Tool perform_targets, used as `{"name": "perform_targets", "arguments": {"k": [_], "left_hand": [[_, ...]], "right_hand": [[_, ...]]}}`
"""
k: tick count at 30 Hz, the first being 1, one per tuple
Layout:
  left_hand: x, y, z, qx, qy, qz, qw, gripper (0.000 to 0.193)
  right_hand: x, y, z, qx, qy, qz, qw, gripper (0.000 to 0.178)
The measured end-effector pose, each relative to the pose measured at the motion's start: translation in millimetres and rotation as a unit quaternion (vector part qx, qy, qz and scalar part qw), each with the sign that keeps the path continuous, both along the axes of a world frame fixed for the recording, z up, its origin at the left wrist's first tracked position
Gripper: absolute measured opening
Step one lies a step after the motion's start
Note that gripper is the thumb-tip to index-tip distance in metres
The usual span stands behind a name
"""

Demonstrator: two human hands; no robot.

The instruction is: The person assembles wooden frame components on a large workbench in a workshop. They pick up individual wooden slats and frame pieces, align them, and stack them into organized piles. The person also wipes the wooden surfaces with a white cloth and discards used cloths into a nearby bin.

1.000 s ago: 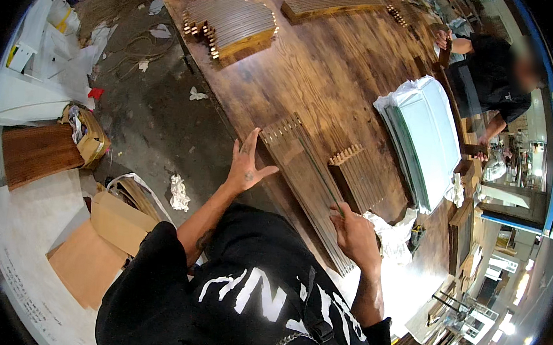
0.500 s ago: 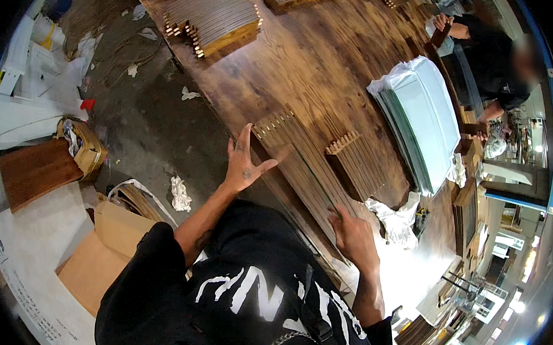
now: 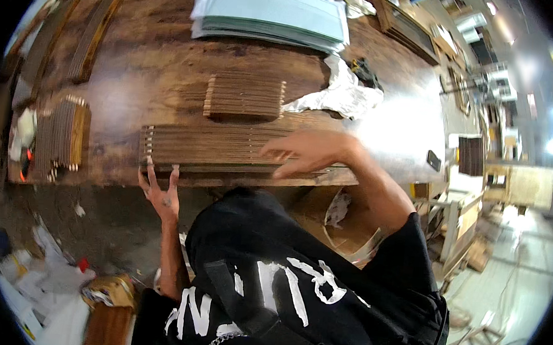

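A row of long dark brown wooden strips lies side by side along the table's near edge, with pale notched ends at the left. Beside the left end of the strips is my left hand, fingers spread; its fingertips reach the nearest strip, and whether they press on it cannot be told. My right hand is over the right half of the strips, slightly blurred, with its fingers stretched out to the left and the thumb apart. No object shows in either hand. Its forearm hides part of the strips' right end.
Beyond the strips sits a shorter bundle of wooden strips. White cloth lies right of it, and stacked glass panes stand farther back. Another strip stack is at left, near orange-handled pliers. A dark phone rests at right.
The view has turned, so the table now runs across it. My right hand has lifted from the strips' right end and moved left over them. My left hand stays by their left end.
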State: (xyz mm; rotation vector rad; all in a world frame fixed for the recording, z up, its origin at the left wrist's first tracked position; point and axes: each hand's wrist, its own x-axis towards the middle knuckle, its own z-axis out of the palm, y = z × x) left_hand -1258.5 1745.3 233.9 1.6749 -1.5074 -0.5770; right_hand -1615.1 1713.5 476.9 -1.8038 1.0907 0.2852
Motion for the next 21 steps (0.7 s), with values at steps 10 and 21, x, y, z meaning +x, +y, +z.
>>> {"name": "perform_targets", "arguments": {"k": [10,21], "left_hand": [[-17.5,5.7,25.1,-0.026,0.024,-0.023,0.999,0.045],[-7.7,-1.5,23.0,0.021,0.097,0.041,0.994,0.038]], "right_hand": [[-198.5,162.9,-60.4,-0.143,-0.221,-0.559,0.786,0.04],[-100.1,186.5,-161.2,-0.272,-0.109,-0.546,0.785,0.023]]}}
